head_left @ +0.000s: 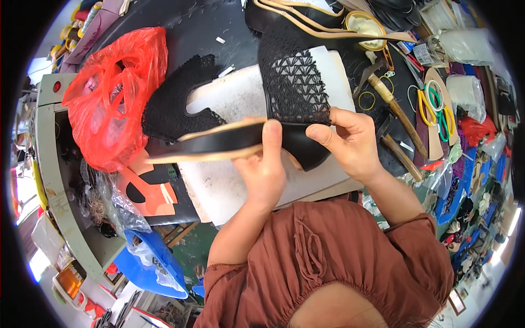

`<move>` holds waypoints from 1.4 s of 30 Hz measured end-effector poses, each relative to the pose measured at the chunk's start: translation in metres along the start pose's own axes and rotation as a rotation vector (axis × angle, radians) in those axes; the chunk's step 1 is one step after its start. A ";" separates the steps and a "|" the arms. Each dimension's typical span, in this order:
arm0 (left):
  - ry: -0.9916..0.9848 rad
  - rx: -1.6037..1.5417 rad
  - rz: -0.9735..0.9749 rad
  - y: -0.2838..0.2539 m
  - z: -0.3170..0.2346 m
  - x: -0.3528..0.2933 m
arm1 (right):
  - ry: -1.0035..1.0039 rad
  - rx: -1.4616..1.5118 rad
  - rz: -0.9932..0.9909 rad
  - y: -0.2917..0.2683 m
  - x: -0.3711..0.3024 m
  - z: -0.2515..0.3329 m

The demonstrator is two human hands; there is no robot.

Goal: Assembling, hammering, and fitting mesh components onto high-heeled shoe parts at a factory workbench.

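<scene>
My left hand [260, 177] is closed on a long black leather strip [219, 143] with tan edges, thumb on its face. The strip stretches left across the work. My right hand [353, 145] pinches the lower corner of a black openwork lace shoe upper [292, 74] between thumb and fingers. The leather and lace meet between my two hands; how they are joined there cannot be made out. A second black lace upper [172, 95], curved around an opening, lies to the left, its lower edge behind the strip. Beneath is a white board [213, 188].
A red plastic bag [120, 87] sits left, above orange cut pieces [150, 191]. Right are two hammers [398, 112], yellow and green loop-handled tools [437, 112], and a tub of pale paste [365, 27]. A blue bin [150, 265] stands below, beside a grey machine frame [52, 147].
</scene>
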State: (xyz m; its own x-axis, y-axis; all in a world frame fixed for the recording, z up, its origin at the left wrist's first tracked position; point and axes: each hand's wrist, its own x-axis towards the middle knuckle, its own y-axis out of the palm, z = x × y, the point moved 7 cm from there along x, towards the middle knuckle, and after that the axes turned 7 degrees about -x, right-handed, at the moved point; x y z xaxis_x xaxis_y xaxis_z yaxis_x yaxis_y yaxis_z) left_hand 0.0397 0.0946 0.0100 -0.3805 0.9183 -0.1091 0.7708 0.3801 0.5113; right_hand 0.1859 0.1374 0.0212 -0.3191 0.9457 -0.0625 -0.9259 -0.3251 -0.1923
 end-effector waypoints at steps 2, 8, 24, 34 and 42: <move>-0.021 0.057 0.019 0.006 -0.004 -0.005 | 0.075 0.184 0.028 0.003 0.003 0.001; 0.148 0.015 0.139 0.015 -0.011 -0.005 | 0.083 0.047 0.066 0.000 -0.005 0.021; 0.252 0.404 0.194 -0.021 -0.087 0.040 | -0.924 -0.869 -0.235 -0.009 0.070 0.168; 0.687 1.259 0.214 -0.085 -0.092 0.018 | -1.079 -1.521 -0.201 -0.054 0.273 0.034; 0.804 1.316 0.292 -0.070 -0.090 0.029 | -0.948 -1.465 -0.486 -0.025 0.214 0.061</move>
State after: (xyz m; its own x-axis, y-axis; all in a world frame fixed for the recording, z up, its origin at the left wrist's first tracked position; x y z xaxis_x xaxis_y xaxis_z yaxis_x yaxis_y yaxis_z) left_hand -0.0708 0.0845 0.0481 0.0243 0.8404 0.5415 0.5876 0.4262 -0.6878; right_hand 0.1285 0.3480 0.0719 -0.5832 0.4523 0.6747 -0.2201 0.7116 -0.6673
